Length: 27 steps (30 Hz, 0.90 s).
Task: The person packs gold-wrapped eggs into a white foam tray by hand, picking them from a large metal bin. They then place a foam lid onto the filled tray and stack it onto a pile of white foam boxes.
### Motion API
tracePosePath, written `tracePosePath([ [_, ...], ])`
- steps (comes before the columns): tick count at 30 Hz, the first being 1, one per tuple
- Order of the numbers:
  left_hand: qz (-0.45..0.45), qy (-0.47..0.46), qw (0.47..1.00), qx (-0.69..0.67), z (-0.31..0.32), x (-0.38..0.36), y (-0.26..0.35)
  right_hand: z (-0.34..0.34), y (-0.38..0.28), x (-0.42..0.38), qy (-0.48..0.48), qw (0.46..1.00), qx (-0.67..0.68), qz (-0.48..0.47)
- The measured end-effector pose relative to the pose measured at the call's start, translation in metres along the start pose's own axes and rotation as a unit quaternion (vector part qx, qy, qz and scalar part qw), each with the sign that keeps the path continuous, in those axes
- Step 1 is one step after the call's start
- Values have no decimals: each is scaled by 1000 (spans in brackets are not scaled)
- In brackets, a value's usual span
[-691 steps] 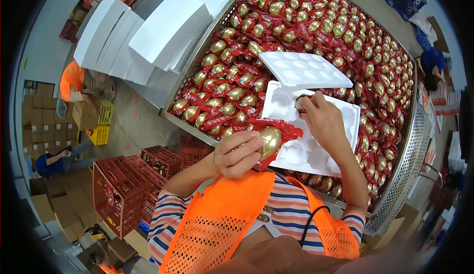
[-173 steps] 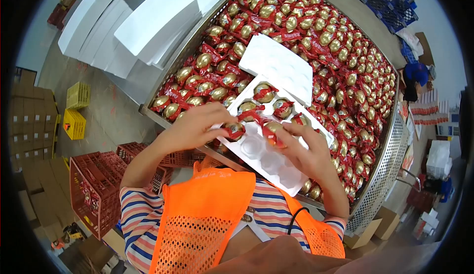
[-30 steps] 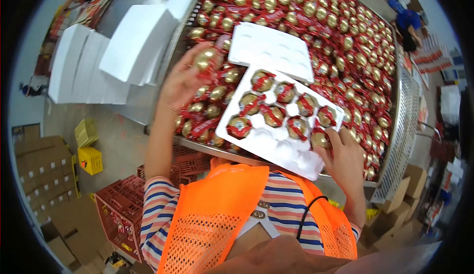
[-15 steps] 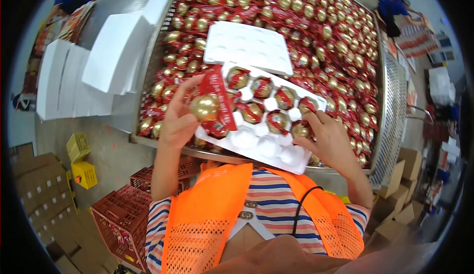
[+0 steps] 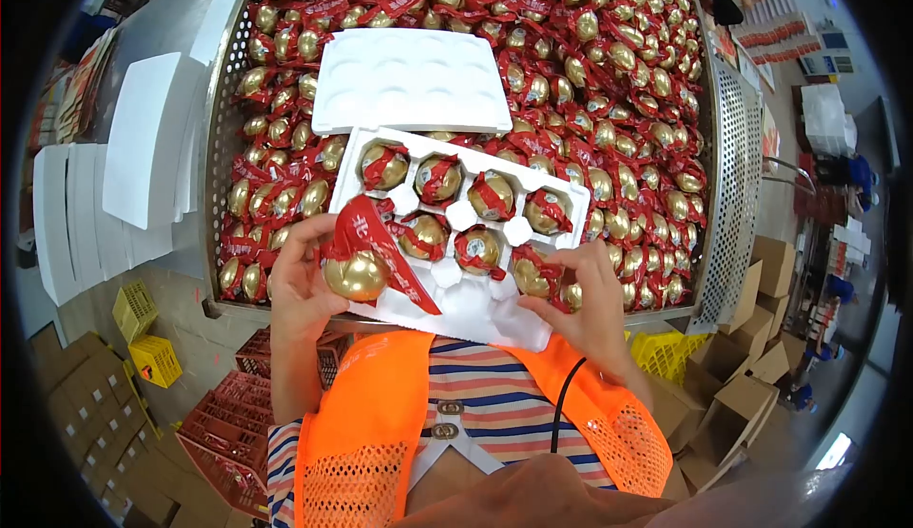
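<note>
My left hand (image 5: 302,276) grips a gold egg-shaped ball (image 5: 357,276) with a red printed wrapper (image 5: 382,247) standing up from it, over the near left corner of a white foam tray (image 5: 418,314). The tray holds several similar gold balls, each with red wrapping, in two rows of cells; its nearest row shows bare white foam. At the right end of the second row, my right hand (image 5: 585,290) has thumb and fingers around another gold ball (image 5: 534,273). A white foam lid or second tray (image 5: 411,81) lies just beyond.
Gold balls in red wrappers (image 5: 609,81) fill a metal bin with a perforated rim (image 5: 221,138). White foam sheets (image 5: 152,138) stand at left. Red crates (image 5: 223,433), yellow baskets (image 5: 155,361) and cardboard boxes (image 5: 732,414) stand on the floor. People in blue work farther off.
The whole view has shifted, so bin and tray appear farther left. My left hand has brought its gold ball nearer my body, over the tray's corner. My right hand stays at the same cell.
</note>
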State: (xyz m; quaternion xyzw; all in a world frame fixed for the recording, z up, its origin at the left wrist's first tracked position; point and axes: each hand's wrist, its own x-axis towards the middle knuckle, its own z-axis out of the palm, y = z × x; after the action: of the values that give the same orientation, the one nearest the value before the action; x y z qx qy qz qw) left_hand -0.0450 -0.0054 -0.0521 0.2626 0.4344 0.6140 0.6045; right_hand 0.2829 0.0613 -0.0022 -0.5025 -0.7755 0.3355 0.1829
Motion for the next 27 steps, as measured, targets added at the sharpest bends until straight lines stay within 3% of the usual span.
tracePosePath([
  [2,-11,-9,1000,19,0,0,1,0,3,4,2,998,-1,-64],
  [6,-27,-30,998,44,-8,-1,1,-5,-2,4,-35,999,-26,-14],
  [15,-43,-18,997,64,-12,-1,2,-1,3,4,22,991,-80,-101],
  [27,-56,-37,996,51,-15,0,5,-12,9,22,-16,943,-193,-270],
])
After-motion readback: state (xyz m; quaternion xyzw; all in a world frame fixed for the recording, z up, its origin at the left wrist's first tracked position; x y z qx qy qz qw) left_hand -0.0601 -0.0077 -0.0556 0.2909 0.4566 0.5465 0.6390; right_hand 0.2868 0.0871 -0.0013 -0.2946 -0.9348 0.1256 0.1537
